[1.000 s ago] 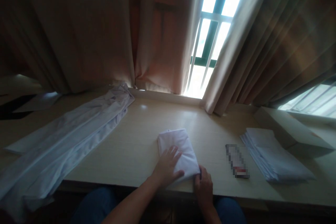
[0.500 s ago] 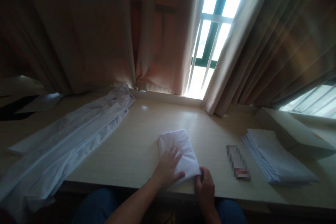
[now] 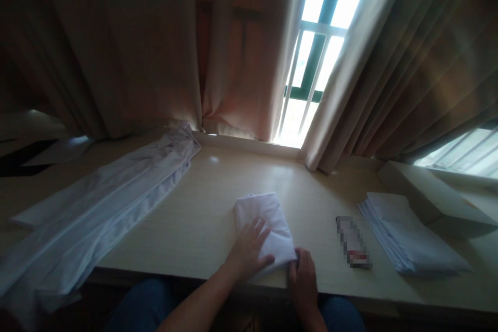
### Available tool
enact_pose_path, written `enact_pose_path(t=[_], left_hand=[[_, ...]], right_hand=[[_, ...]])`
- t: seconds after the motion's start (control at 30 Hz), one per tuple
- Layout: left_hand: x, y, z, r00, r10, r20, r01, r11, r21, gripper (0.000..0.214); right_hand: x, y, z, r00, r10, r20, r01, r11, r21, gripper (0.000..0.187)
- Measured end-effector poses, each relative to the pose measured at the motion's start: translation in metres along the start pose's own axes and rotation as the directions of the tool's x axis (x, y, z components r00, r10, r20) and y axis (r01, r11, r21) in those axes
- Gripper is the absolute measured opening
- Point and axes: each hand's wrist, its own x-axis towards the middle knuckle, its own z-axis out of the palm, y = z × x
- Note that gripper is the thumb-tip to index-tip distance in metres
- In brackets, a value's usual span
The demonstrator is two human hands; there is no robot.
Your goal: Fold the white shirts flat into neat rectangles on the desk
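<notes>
Cloth (image 3: 268, 225) is soft and light, we judge; left hand (image 3: 247, 251) flat on it, right hand (image 3: 302, 277) fingers pinching its near corner; best gripped at folded edges.

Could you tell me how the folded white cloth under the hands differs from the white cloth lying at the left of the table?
The folded white cloth is a compact rectangle; the long white cloth lies stretched out and rumpled, hanging over the table edge. The left hand presses the folded one and the right hand pinches its corner; the long one lies untouched. Both are white.

folded cloth (image 3: 268, 225): looking soft, matt white | table (image 3: 202, 207): showing pale wood grain, slight sheen | curtains (image 3: 116, 46): hanging as matt woven fabric | box (image 3: 431, 194): appearing cardboard
</notes>
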Motion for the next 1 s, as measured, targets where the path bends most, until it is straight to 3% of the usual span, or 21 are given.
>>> enact_pose_path(t=[0.43, 0.63, 0.73, 0.83, 0.9, 1.0], left_hand=[[0.0, 0.001, 0.0, 1.0, -0.002, 0.006, 0.002, 1.0, 0.017, 0.082], [0.0, 0.0, 0.002, 1.0, 0.0, -0.005, 0.0, 1.0, 0.018, 0.084], [0.0, -0.001, 0.005, 1.0, -0.006, -0.01, 0.006, 1.0, 0.022, 0.087], [-0.001, 0.0, 0.006, 0.999, -0.005, -0.033, 0.006, 1.0, 0.026, 0.083], [0.0, 0.002, 0.006, 0.999, 0.003, -0.045, -0.001, 0.999, 0.032, 0.077], [0.001, 0.003, 0.004, 0.999, 0.007, -0.036, -0.005, 0.999, 0.043, 0.072]], right_hand=[[0.002, -0.002, 0.001, 0.999, 0.036, -0.035, -0.034, 0.998, 0.048, 0.026], [0.009, -0.006, -0.016, 0.994, 0.088, 0.059, -0.096, 0.985, 0.142, 0.031], [0.017, -0.024, -0.024, 0.999, 0.029, 0.042, -0.033, 0.995, 0.093, 0.037], [0.032, -0.057, -0.02, 0.993, -0.106, 0.047, 0.109, 0.991, -0.074, 0.05], [0.043, -0.075, -0.01, 0.978, -0.158, 0.132, 0.179, 0.971, -0.161, 0.06], [0.053, -0.079, 0.007, 0.95, -0.122, 0.288, 0.187, 0.96, -0.21, 0.066]])
